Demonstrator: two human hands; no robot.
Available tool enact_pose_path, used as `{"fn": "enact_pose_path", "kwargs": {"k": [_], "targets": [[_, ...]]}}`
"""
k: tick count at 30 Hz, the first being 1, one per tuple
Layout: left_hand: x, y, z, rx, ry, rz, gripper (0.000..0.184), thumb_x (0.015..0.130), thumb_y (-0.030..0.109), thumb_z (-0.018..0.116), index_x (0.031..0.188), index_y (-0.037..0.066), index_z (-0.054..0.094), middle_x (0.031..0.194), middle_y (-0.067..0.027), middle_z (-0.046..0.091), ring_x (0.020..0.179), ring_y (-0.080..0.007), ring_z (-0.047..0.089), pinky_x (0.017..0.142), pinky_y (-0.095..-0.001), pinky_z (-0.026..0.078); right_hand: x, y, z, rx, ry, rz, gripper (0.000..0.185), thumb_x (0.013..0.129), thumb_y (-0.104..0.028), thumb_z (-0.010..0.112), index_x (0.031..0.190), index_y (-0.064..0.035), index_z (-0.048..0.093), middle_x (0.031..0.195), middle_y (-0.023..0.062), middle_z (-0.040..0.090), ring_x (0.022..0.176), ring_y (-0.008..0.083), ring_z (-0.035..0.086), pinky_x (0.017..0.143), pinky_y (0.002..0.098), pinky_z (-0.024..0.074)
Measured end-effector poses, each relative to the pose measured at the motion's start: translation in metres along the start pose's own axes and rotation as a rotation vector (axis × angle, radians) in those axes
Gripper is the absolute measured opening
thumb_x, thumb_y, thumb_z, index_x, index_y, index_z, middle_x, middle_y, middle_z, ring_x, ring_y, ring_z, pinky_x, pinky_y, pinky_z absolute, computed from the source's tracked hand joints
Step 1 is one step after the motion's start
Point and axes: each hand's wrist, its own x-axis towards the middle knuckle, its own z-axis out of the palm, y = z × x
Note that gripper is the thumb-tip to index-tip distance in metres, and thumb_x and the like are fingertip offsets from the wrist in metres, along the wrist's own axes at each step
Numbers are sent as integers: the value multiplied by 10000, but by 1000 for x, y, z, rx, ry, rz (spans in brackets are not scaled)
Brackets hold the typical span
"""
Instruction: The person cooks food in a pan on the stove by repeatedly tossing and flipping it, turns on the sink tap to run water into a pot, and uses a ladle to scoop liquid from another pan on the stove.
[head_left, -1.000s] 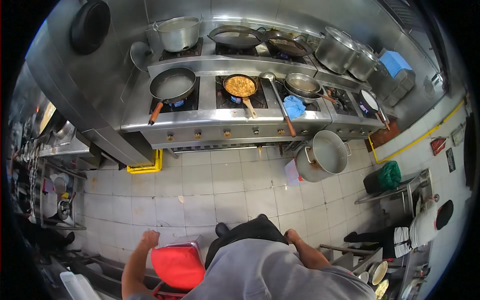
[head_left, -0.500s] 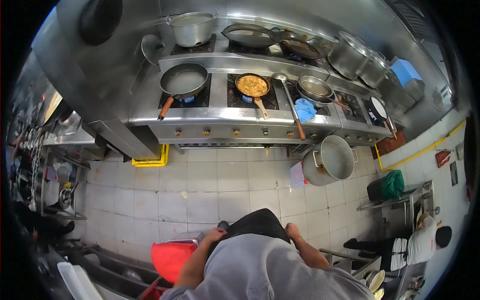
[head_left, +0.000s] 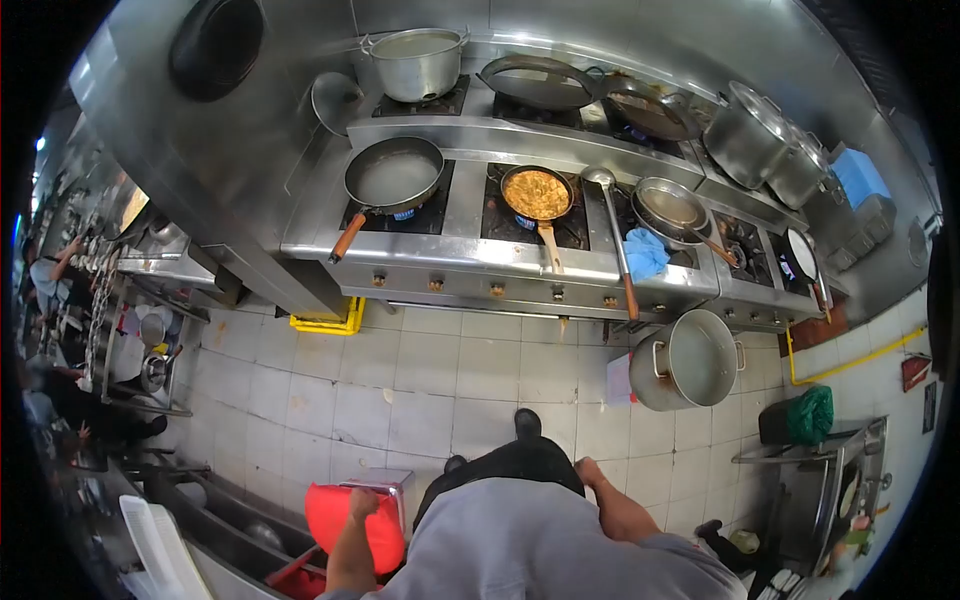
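Note:
My left hand (head_left: 363,502) hangs low on the left with its fingers curled, in front of or against a red flat thing (head_left: 335,522); I cannot tell if they touch. By my right hip is my right hand (head_left: 589,470), fingers curled in, with nothing visible in it. Ahead on the stove (head_left: 450,262), a small frying pan (head_left: 548,237) holds a browned omelette-like food (head_left: 537,193) over a blue flame. To its left sits a larger frying pan (head_left: 393,180) over a flame. A long ladle (head_left: 615,235) lies beside a blue cloth (head_left: 645,254) and a strainer (head_left: 670,204).
A big pot (head_left: 690,365) stands on the floor at the right front of the stove. Pots (head_left: 418,70) and pans (head_left: 540,85) fill the back shelf. There is a yellow crate (head_left: 335,320) below left and a green-bagged bin (head_left: 806,415) at right. People work at far left.
My body has moved, with a foot now forward on the floor. My left hand has swung outward over the red thing. The person at right has mostly gone out of sight.

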Motion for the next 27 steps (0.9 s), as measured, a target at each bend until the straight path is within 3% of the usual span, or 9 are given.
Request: {"fn": "enact_pose_path", "kwargs": {"k": [2, 4, 7, 10, 13, 17, 21, 23, 27], "targets": [[-11, -1, 37, 24, -26, 29, 187, 684, 155, 508, 626, -14, 562, 546, -127, 564, 481, -207, 566, 447, -346, 471, 40, 30, -10, -468, -87, -482, 266, 731, -260, 458, 662, -63, 622, 655, 168, 588, 601, 307, 582, 561, 356, 460], [46, -61, 89, -528, -696, 18, 196, 705, 147, 481, 681, -17, 585, 632, -146, 594, 503, -210, 570, 464, -349, 470, 54, 2, -54, 424, -115, 130, 249, 742, -196, 531, 560, -29, 558, 526, 88, 546, 425, 166, 511, 408, 305, 406], [-36, 53, 129, 98, -68, 547, 223, 723, 173, 461, 706, -9, 589, 664, -141, 599, 529, -222, 576, 467, -350, 468, 112, -20, -119, 827, -57, 20, 253, 747, -170, 519, 525, -52, 502, 483, 47, 464, 422, 135, 446, 377, 285, 360], [-35, 76, 132, 411, 63, 460, 202, 747, 167, 462, 735, -1, 573, 657, -122, 590, 538, -192, 575, 459, -307, 467, 150, -84, -208, 1193, 80, -7, 274, 770, -287, 506, 610, -64, 503, 540, 19, 462, 464, 129, 430, 427, 287, 381], [-56, 109, 117, -267, -78, 38, 159, 765, 136, 472, 770, 2, 557, 631, -101, 578, 546, -168, 574, 449, -275, 459, 172, -147, -290, 1297, 100, -89, 627, 763, -515, 503, 1113, 1, 437, 932, 104, 530, 801, 192, 526, 686, 340, 445], [-68, 123, 118, -303, 90, -37, 133, 757, 108, 502, 803, -7, 550, 651, -105, 582, 551, -148, 573, 442, -255, 453, 220, -208, -341, 1413, 70, -197, 573, 822, -471, 430, 1157, -7, 391, 953, 108, 530, 810, 196, 525, 684, 344, 445], [-94, 133, 145, -375, 92, 40, 144, 775, 131, 507, 823, 1, 545, 670, -97, 585, 556, -190, 560, 468, -296, 455, 252, -218, -338, 1213, 58, -338, 451, 854, -404, 401, 1097, -25, 434, 814, 78, 553, 687, 174, 531, 574, 328, 448], [-115, 150, 153, 62, 253, 239, 188, 770, 148, 509, 833, -19, 567, 712, -132, 600, 653, -208, 585, 577, -316, 453, 248, -209, -343, 917, 160, -292, 357, 876, -339, 363, 1043, -38, 462, 706, 51, 540, 594, 148, 510, 493, 306, 426], [-99, 93, 165, -130, 134, 228, 248, 752, 206, 550, 838, -25, 579, 736, -146, 604, 686, -199, 579, 618, -309, 442, 240, -143, -394, 289, 492, -258, 443, 835, -406, 401, 874, 3, 566, 746, 186, 591, 738, 325, 572, 646, 396, 429]]}}
